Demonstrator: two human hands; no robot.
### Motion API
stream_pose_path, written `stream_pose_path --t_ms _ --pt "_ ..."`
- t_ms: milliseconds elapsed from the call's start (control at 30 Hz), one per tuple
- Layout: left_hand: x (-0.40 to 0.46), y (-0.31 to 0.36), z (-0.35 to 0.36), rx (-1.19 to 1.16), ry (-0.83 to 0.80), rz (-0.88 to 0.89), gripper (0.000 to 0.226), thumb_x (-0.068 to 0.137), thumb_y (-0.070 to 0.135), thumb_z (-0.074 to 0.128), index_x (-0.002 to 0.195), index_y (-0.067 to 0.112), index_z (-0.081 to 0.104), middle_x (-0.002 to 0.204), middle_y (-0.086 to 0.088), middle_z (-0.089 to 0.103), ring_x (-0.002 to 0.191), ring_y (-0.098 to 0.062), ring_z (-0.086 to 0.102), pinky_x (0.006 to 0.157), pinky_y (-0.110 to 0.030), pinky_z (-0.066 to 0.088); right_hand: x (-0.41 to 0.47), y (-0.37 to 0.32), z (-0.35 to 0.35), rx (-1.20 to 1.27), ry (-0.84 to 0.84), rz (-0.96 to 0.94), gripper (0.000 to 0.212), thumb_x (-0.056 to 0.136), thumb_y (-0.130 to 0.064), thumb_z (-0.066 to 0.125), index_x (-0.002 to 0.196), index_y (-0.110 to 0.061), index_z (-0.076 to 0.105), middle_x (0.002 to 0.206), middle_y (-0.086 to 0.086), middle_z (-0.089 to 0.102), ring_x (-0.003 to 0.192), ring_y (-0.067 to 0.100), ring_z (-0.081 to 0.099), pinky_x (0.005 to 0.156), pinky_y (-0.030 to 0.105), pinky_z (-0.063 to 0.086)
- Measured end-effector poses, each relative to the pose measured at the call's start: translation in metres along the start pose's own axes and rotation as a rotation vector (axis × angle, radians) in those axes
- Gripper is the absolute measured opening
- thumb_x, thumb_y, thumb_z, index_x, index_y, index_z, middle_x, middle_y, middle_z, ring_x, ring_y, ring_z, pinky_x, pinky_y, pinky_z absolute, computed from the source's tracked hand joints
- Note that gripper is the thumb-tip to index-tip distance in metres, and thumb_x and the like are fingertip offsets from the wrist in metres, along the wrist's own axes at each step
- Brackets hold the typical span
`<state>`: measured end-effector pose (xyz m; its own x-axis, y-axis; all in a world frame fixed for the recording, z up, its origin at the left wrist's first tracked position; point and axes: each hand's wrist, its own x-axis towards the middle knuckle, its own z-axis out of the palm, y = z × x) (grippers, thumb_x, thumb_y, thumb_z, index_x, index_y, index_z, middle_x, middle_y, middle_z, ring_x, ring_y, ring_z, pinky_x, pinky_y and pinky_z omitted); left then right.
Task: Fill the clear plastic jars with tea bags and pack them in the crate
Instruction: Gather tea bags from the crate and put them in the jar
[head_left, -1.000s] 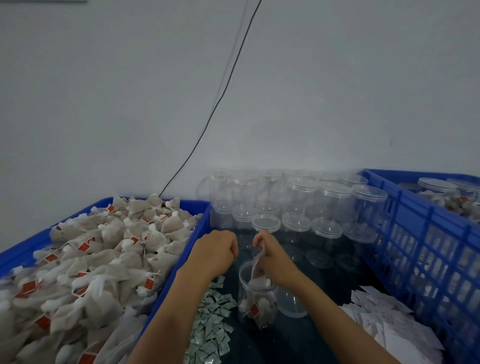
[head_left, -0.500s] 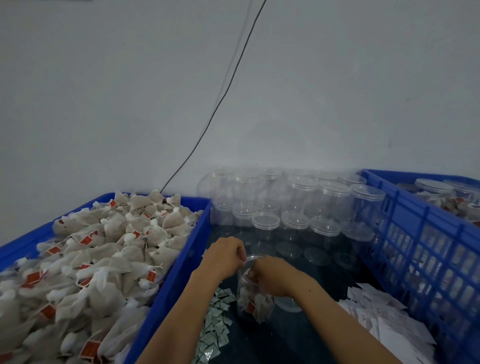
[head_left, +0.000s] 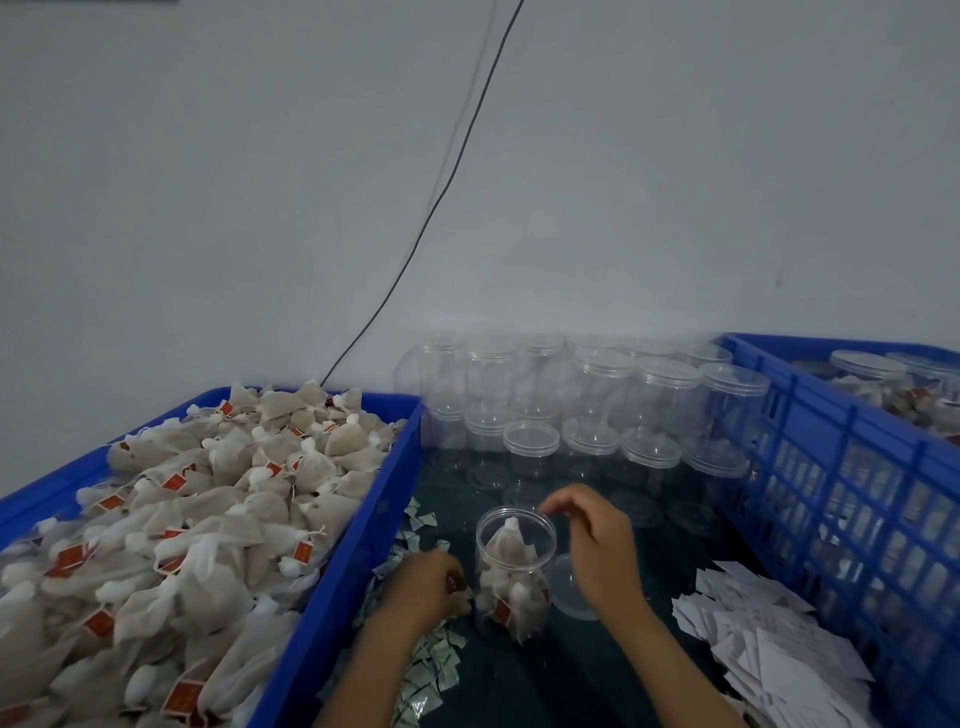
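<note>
No writing is legible; the tea bags carry red tags whose print is too small to read. The open jar stands upright, partly filled with bags. Just right of the jar, the right hand hovers with fingers loosely spread, holding nothing. Left of the jar's base, the left hand curls over small sachets; what it grips I cannot tell.

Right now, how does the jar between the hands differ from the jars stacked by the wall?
The jar between the hands is open on top; the stacked jars wear lids. It holds tea bags; they look empty. It stands alone; they sit in two tiers. All are clear, round plastic.
</note>
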<state>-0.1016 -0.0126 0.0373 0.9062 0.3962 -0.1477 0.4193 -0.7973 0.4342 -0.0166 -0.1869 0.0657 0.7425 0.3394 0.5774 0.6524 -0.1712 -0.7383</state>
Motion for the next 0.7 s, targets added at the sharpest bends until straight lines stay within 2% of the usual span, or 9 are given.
stream_pose_path --t_ms 33,100,233,300,367,467,533,600,700 --pt "-0.001 -0.001 0.003 0.034 -0.036 -0.010 0.034 0.082 0.026 0.074 0.115 0.021 0.065 0.115 0.002 0.066 0.106 -0.015 0.061 0.094 -0.031 0.050 -0.008 0.010 -0.003 0.057 0.085 0.063 0.041 0.084 0.018 0.045 0.073 -0.015 0.066 0.078 -0.006 0.068 0.078 0.004 0.063 0.074 0.013 0.048" --pt "-0.001 -0.001 0.009 0.097 -0.044 -0.054 0.040 0.078 0.028 0.078 0.114 0.022 0.061 0.116 0.003 0.062 0.107 -0.016 0.059 0.094 -0.031 0.049 -0.023 0.030 -0.007 0.103 0.155 0.192 0.041 0.083 0.019 0.045 0.072 -0.016 0.066 0.074 -0.005 0.068 0.076 0.003 0.062 0.071 0.015 0.047" --pt "0.002 -0.004 0.015 0.074 0.102 -0.077 0.018 0.088 0.020 0.066 0.106 0.017 0.062 0.105 -0.001 0.064 0.097 -0.016 0.062 0.072 -0.015 0.045 -0.044 0.065 -0.017 0.076 0.172 0.324 0.043 0.079 0.020 0.044 0.070 -0.016 0.065 0.077 -0.002 0.067 0.079 0.010 0.063 0.074 0.027 0.049" --pt "0.001 -0.004 0.016 0.030 0.171 -0.075 0.015 0.093 0.019 0.060 0.106 0.015 0.066 0.101 0.000 0.067 0.092 -0.013 0.064 0.073 -0.013 0.047 -0.045 0.078 -0.024 0.045 0.172 0.369 0.041 0.079 0.019 0.044 0.071 -0.015 0.065 0.079 -0.001 0.068 0.082 0.015 0.063 0.074 0.027 0.048" --pt "-0.005 0.001 0.011 -0.045 0.347 -0.045 0.010 0.094 0.023 0.059 0.099 0.020 0.067 0.092 0.008 0.066 0.083 -0.006 0.062 0.071 -0.017 0.048 -0.041 0.087 -0.032 0.004 0.159 0.394 0.041 0.078 0.020 0.043 0.073 -0.015 0.065 0.081 0.000 0.068 0.083 0.016 0.063 0.072 0.023 0.045" --pt "-0.012 0.019 -0.006 -0.202 0.664 0.041 0.004 0.088 0.030 0.067 0.087 0.026 0.067 0.079 0.015 0.065 0.071 0.003 0.057 0.056 -0.010 0.034 -0.029 0.097 -0.046 -0.047 0.150 0.411 0.039 0.080 0.019 0.044 0.077 -0.013 0.065 0.086 0.002 0.068 0.085 0.016 0.062 0.074 0.025 0.044" --pt "-0.015 0.035 -0.018 -0.307 0.777 0.115 0.008 0.083 0.031 0.072 0.079 0.029 0.065 0.071 0.020 0.063 0.065 0.006 0.056 0.054 -0.010 0.033 -0.022 0.100 -0.054 -0.046 0.145 0.425 0.037 0.082 0.018 0.044 0.078 -0.013 0.066 0.085 0.001 0.068 0.085 0.016 0.062 0.072 0.025 0.044" --pt "-0.015 0.050 -0.027 -0.353 0.803 0.208 0.014 0.078 0.033 0.075 0.073 0.030 0.063 0.066 0.021 0.062 0.063 0.007 0.058 0.056 -0.013 0.039 -0.017 0.101 -0.057 -0.053 0.126 0.420 0.037 0.083 0.016 0.044 0.077 -0.013 0.066 0.084 0.000 0.068 0.084 0.015 0.062 0.071 0.023 0.045" --pt "-0.010 0.063 -0.025 -0.199 0.693 0.239 0.014 0.079 0.039 0.074 0.076 0.027 0.067 0.073 0.019 0.062 0.074 0.002 0.056 0.063 -0.017 0.040 -0.016 0.099 -0.055 -0.052 0.072 0.418 0.036 0.083 0.016 0.045 0.079 -0.012 0.066 0.087 0.002 0.068 0.086 0.016 0.063 0.078 0.028 0.049"
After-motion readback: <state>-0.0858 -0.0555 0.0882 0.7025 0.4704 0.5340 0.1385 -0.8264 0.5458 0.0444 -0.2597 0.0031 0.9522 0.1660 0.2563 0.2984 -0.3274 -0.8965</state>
